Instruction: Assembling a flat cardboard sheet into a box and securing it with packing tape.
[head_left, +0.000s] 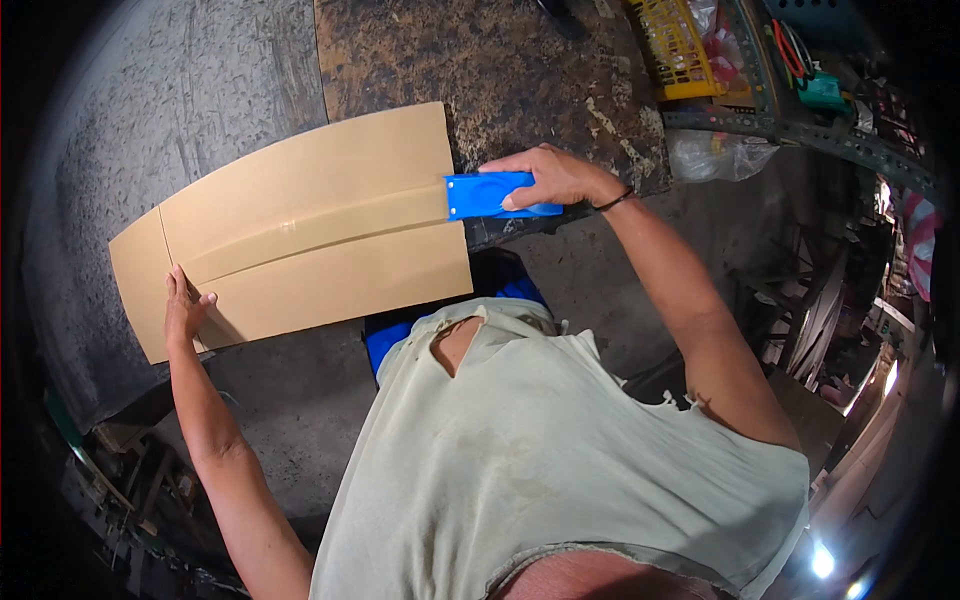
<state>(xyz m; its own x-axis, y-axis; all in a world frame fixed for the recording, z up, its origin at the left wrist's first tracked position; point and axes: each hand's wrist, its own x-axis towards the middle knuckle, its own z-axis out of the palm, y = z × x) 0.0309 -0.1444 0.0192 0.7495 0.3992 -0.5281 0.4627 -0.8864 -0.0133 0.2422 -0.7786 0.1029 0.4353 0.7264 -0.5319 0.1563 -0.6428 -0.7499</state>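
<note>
A long flat cardboard sheet [340, 170] lies across the table near its front edge, with a crease toward its left end. Along its middle runs a strip of packing tape [330, 228], reaching right to a blue tape dispenser [490, 196] at the sheet's right edge. My right hand [555, 180] is closed around the dispenser's outer end. Over on the left, my left hand [188, 306] rests on the cardboard beside the crease, fingers stretched out and thumb apart, holding nothing.
The worn, stained table top [510, 60] extends beyond the sheet. A yellow plastic basket [675, 50] stands at the far right, by a perforated metal frame [760, 122] and a clear plastic bag [715, 155]. A blue seat [382, 338] shows under the table edge.
</note>
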